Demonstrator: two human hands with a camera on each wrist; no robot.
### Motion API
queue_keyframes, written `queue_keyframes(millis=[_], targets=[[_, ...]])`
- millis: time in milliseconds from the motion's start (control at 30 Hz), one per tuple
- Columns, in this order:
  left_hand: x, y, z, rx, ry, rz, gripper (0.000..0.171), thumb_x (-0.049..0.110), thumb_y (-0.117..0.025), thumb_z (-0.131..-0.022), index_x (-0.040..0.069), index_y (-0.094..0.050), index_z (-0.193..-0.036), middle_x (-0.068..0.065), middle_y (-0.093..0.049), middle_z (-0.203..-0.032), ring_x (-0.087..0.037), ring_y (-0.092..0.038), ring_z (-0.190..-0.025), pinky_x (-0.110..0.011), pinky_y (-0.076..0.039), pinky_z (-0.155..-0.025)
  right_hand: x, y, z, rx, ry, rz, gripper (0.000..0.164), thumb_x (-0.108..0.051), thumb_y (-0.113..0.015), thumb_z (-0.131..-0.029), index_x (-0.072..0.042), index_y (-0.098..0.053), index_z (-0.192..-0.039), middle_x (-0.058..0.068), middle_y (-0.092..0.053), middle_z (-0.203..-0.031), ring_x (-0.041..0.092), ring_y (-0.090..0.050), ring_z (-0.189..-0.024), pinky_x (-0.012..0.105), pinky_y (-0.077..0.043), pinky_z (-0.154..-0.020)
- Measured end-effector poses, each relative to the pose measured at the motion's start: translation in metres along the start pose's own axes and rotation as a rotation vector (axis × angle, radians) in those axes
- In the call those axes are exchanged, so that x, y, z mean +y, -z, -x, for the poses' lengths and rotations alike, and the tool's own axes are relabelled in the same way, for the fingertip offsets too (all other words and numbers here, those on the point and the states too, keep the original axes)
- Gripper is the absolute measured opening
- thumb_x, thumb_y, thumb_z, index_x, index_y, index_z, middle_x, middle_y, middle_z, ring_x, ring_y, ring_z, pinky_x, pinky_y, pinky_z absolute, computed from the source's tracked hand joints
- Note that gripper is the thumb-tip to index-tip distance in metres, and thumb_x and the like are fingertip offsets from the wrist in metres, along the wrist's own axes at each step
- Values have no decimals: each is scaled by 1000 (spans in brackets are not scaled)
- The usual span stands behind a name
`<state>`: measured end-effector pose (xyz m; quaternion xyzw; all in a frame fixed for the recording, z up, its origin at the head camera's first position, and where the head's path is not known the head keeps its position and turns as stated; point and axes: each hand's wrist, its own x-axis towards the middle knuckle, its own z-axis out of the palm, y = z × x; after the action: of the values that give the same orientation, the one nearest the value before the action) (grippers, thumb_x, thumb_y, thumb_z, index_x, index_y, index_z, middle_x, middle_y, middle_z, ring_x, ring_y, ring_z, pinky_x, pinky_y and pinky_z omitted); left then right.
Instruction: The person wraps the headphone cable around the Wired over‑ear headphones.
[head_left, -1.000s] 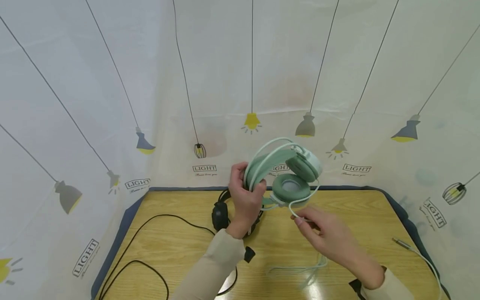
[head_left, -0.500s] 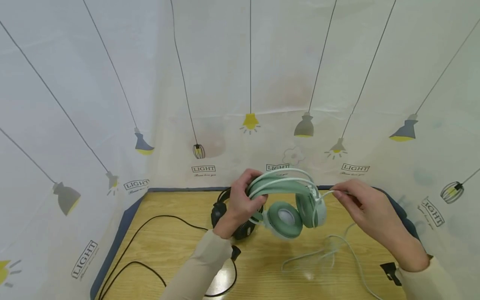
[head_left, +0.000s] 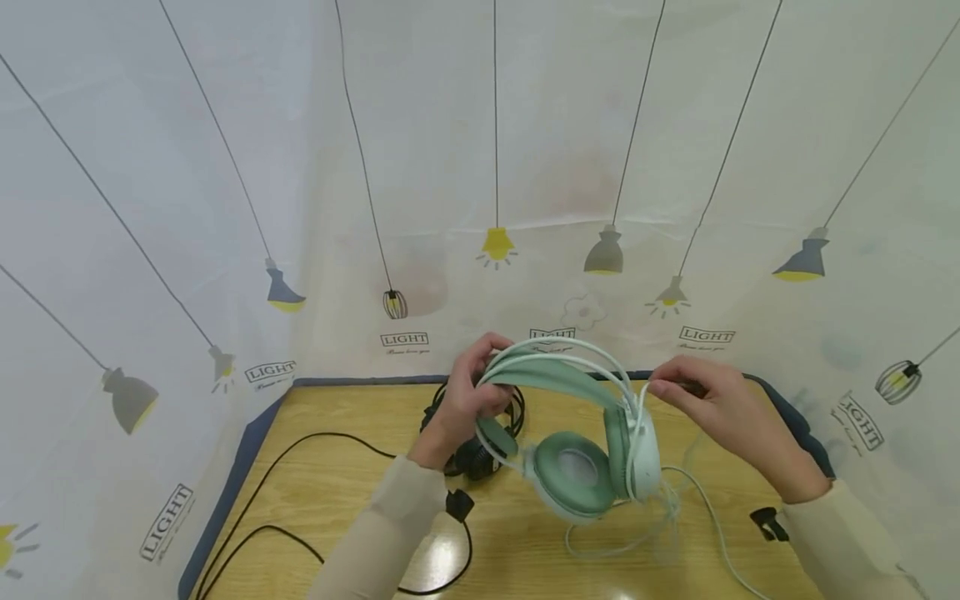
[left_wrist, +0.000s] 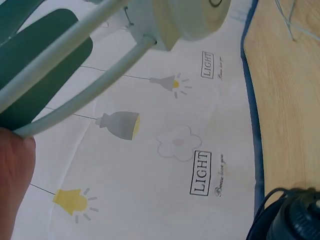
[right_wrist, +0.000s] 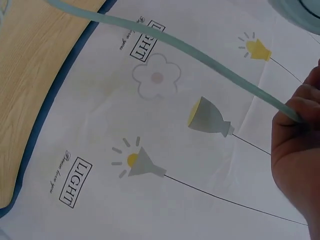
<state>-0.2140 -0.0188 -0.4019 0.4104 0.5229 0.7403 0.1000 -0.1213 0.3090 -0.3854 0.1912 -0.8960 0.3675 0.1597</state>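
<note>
A mint-green pair of over-ear headphones (head_left: pixel 573 475) is held up over the table, its ear cups hanging to the lower right. My left hand (head_left: pixel 468 400) grips the headband (head_left: pixel 555 375) at its left side. In the left wrist view, the two white headband tubes (left_wrist: pixel 95 82) run up from that hand to a white ear cup housing (left_wrist: pixel 187 17). Beside the right ear cup, my right hand (head_left: pixel 720 408) pinches the pale green cable (head_left: pixel 647 396). That cable (right_wrist: pixel 200 57) crosses the right wrist view into the curled fingers.
Black headphones (head_left: pixel 476 458) lie on the wooden table (head_left: pixel 352 483) behind my left hand, their black cable (head_left: pixel 258 487) looping to the left. More pale green cable (head_left: pixel 708 500) lies on the right side. A lamp-patterned cloth (head_left: pixel 420 192) stands around the table.
The mint headphones have come down and turned, so the ear cups hang lower. My right hand has moved right and up with the cable, then slightly back left.
</note>
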Motion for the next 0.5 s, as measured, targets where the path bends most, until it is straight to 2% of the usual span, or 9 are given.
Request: queue_keyframes(millis=[67,133,233,333,433,500], targets=[[-3,3,-1,-58,-16,123,42,2,-48,-79,14,-58,-118,7,-41,-60,-13,-22,-42,-31,-20,-38,1,-2,-4,-51,-22,-144,13,-9,-66,-101,-20,-72,-103,-4,-61,-84,12,-50,-64,28,-43,-57],[-7,5,-2,-109,-27,256,40,1,-47,-83,16,-59,-118,6,-38,-59,-12,-19,-41,-31,-17,-37,1,-5,-8,-88,-1,-286,16,-2,-64,-101,-16,-72,-104,2,-62,-88,16,-52,-67,31,-44,-59],[-12,8,-2,-152,-42,440,35,2,-49,-88,16,-61,-118,4,-34,-60,-10,-20,-41,-29,-16,-38,2,-14,-13,-131,44,-450,23,5,-57,-102,-12,-72,-107,2,-58,-82,14,-49,-65,31,-44,-56],[-16,8,-2,-150,-65,579,30,6,-53,-91,15,-63,-119,3,-34,-63,-7,-25,-43,-25,-18,-40,4,-27,-14,-148,63,-596,31,6,-50,-105,-11,-73,-114,-3,-65,-88,7,-57,-70,26,-50,-60],[-18,6,-2,-121,-78,660,31,7,-55,-92,15,-64,-120,4,-34,-65,-5,-28,-44,-20,-23,-41,7,-39,-13,-173,49,-800,38,3,-44,-108,-14,-75,-122,-6,-72,-103,4,-64,-84,23,-55,-68],[-18,3,-2,-111,-89,715,31,7,-55,-92,14,-64,-121,4,-33,-66,-5,-27,-44,-18,-26,-42,11,-47,-10,-200,30,-923,40,1,-43,-108,-18,-77,-119,-7,-73,-103,4,-65,-86,21,-55,-69]])
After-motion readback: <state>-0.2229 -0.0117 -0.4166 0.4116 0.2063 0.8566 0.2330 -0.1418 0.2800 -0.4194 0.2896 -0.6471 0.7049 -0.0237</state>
